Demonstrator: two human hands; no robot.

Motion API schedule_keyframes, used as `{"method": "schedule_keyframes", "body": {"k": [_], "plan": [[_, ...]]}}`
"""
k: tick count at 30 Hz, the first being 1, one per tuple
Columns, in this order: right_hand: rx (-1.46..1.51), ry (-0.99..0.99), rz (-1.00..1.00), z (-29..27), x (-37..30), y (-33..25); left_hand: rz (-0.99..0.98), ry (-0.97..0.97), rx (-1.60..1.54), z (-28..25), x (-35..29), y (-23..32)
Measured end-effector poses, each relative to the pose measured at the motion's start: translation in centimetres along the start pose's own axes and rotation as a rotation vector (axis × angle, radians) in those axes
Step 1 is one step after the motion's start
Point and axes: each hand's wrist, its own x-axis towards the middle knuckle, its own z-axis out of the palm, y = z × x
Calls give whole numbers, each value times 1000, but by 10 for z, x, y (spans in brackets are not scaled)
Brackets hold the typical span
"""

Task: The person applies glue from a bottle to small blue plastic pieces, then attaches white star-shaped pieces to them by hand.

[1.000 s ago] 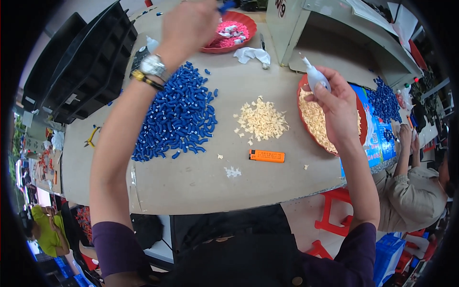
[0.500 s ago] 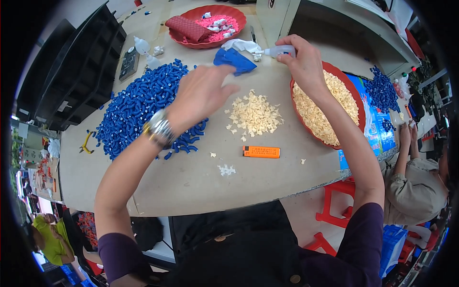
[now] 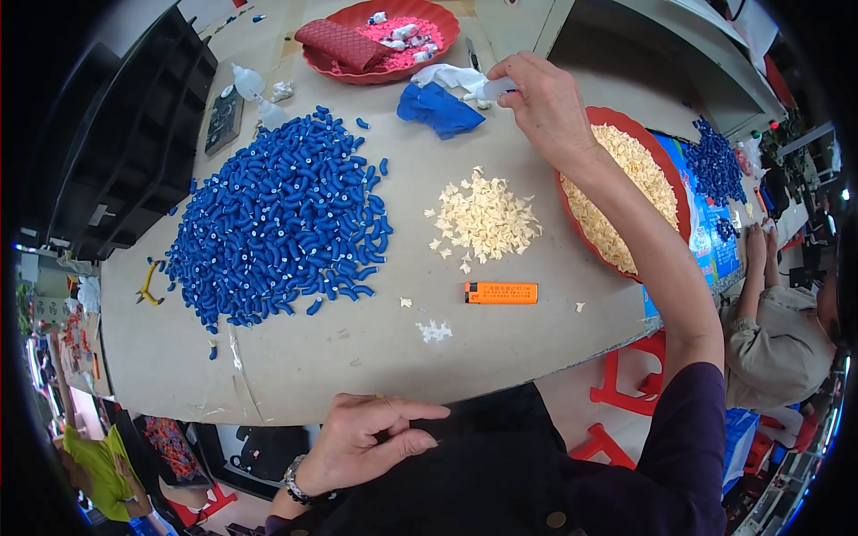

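My right hand (image 3: 552, 105) is closed on a small translucent squeeze bottle (image 3: 499, 87), mostly hidden by the fingers. The bottle is beside a crumpled white cloth (image 3: 451, 77) and a blue cloth (image 3: 440, 110) at the back. My left hand (image 3: 365, 447) hovers at the table's near edge, in front of my body. Its index finger and thumb are stretched apart and I see nothing between them. Between the hands lie a small heap of cream flower-shaped pieces (image 3: 483, 219) and an orange lighter (image 3: 500, 293). A large pile of short bent blue pieces (image 3: 277, 223) covers the left side.
A red bowl (image 3: 684, 201) full of cream pieces sits under my right forearm. Another red bowl (image 3: 335, 76) holds pink bits and small bottles. Black stacked trays (image 3: 116, 152) line the left edge, near yellow-handled pliers (image 3: 150, 281). A co-worker (image 3: 778, 330) sits at right.
My left hand has drawn back from near the blue cloth to the table's near edge. The right hand has shifted slightly left and up with the bottle.
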Motion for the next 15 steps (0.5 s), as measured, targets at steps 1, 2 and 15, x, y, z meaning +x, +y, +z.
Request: {"method": "schedule_keyframes", "body": {"k": [1,2,15], "plan": [[-24,-4,-16,0,1,-1,3,-2,-5,1,-1,-2],[-29,-7,-16,1,3,-3,9,57,-51,2,-1,-5],[-152,-1,-137,0,17,-8,2,170,-58,8,-2,-26]]}}
